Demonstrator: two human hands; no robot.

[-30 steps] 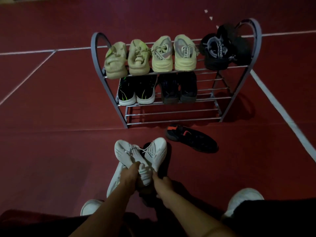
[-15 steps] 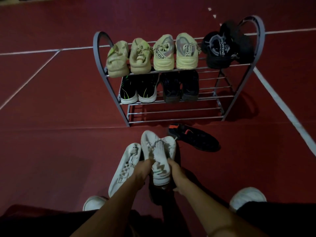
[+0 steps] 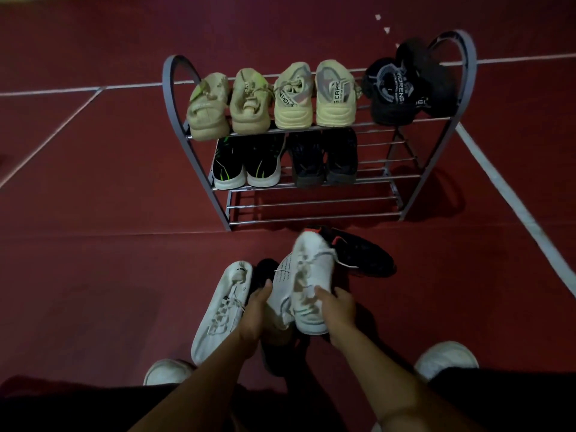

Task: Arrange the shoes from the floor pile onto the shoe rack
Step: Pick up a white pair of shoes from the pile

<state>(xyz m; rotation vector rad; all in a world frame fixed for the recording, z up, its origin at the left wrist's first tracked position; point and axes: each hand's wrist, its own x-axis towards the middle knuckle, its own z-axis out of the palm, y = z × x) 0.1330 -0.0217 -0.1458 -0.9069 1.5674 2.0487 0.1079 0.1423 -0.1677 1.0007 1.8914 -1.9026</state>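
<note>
Two white sneakers, pressed side by side with toes toward the rack, are held low over the floor. My left hand grips the left one and my right hand grips the heel of the right one. A third white sneaker lies on the red floor to their left. Under my hands lies a black shoe, partly hidden. A black shoe with orange trim rests just behind the held pair. The grey metal shoe rack stands beyond, with three tiers.
The top tier carries two beige pairs and a black pair. The middle tier has a black-green pair and a dark pair on its left half. My own white shoes flank the pile. White lines cross the floor.
The two held white sneakers went from a splayed V to pressed together, and moved forward and right toward the rack. The third white sneaker stayed on the floor.
</note>
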